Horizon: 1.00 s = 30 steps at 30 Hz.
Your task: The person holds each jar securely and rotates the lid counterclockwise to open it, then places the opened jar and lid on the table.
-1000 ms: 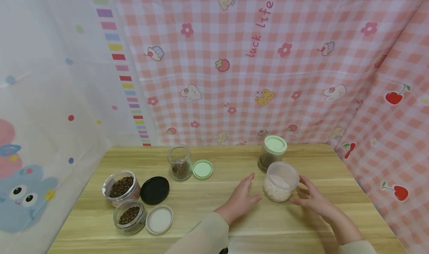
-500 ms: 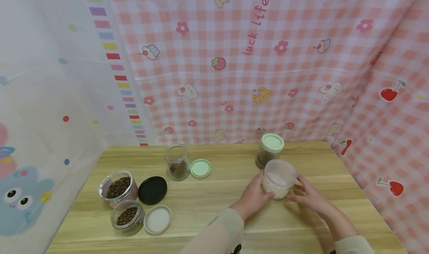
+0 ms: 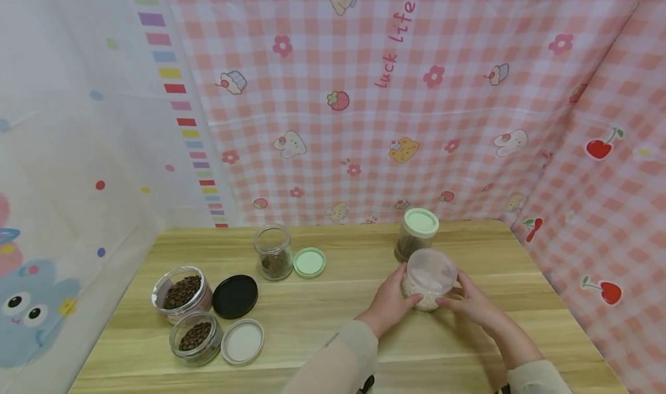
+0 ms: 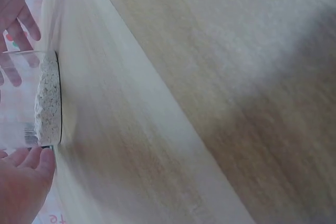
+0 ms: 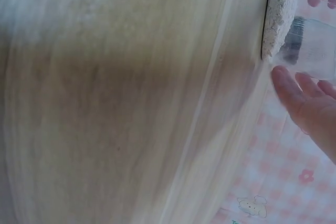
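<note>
A clear jar of pale flakes (image 3: 429,278) stands on the wooden table, right of centre in the head view. My left hand (image 3: 390,303) holds its left side, thumb at the front. On the opposite side my right hand (image 3: 474,305) holds the jar, with the thumb in front and the fingers behind. In the left wrist view, the flakes (image 4: 49,100) fill only the lower part, and the left fingertips (image 4: 46,160) are at the wall. The right wrist view shows the right hand (image 5: 310,103) beside the jar's base. Whether the jar has a lid on cannot be told.
Just behind stands a ribbed jar with a green lid (image 3: 418,232). At left are an uncovered glass jar (image 3: 274,252), a green lid (image 3: 309,262), two jars of brown beans (image 3: 182,293), a black lid (image 3: 235,296) and a white-rimmed lid (image 3: 243,342). A checked cloth (image 3: 322,122) hangs behind.
My left hand has moved right and taken hold of the jar of flakes. My right hand has closed in on its side. The jar has shifted slightly towards me.
</note>
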Tool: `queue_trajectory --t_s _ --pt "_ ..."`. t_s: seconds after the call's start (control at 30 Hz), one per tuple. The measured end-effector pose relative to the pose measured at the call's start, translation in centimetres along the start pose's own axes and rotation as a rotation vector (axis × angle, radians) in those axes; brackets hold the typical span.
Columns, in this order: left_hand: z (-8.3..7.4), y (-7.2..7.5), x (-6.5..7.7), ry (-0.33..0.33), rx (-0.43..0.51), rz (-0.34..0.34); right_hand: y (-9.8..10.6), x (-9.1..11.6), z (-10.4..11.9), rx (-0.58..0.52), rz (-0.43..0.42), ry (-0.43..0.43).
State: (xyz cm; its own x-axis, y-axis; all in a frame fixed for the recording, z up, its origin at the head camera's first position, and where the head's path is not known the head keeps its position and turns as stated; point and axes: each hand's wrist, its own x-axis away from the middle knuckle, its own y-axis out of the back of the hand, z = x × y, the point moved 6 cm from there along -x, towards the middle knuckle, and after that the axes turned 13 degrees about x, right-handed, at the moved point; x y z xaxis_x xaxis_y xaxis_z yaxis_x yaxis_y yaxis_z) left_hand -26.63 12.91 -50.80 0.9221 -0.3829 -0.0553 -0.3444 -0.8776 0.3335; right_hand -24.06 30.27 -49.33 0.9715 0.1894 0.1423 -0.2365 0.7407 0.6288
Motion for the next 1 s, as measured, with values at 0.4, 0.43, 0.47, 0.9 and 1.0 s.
queue_trajectory --t_s 0.4,0.43,0.47,0.9,1.0 --pt "1.2 2.6 2.1 -0.033 -0.025 0.030 -2.6 0.4 1.1 -0.053 0.000 -0.002" --pt "1.4 3.0 2.4 -0.037 -0.028 0.038 -2.9 0.3 1.4 -0.036 -0.002 0.009" --pt "1.5 3.3 2.7 -0.040 -0.032 0.045 -3.2 0.3 1.6 -0.018 -0.001 0.016" --pt "3.2 7.9 8.4 -0.024 0.065 0.042 -7.9 1.4 6.1 0.094 -0.020 0.089" --pt "3.5 9.1 9.6 -0.041 0.057 0.023 -9.0 1.6 7.3 0.118 -0.021 0.108"
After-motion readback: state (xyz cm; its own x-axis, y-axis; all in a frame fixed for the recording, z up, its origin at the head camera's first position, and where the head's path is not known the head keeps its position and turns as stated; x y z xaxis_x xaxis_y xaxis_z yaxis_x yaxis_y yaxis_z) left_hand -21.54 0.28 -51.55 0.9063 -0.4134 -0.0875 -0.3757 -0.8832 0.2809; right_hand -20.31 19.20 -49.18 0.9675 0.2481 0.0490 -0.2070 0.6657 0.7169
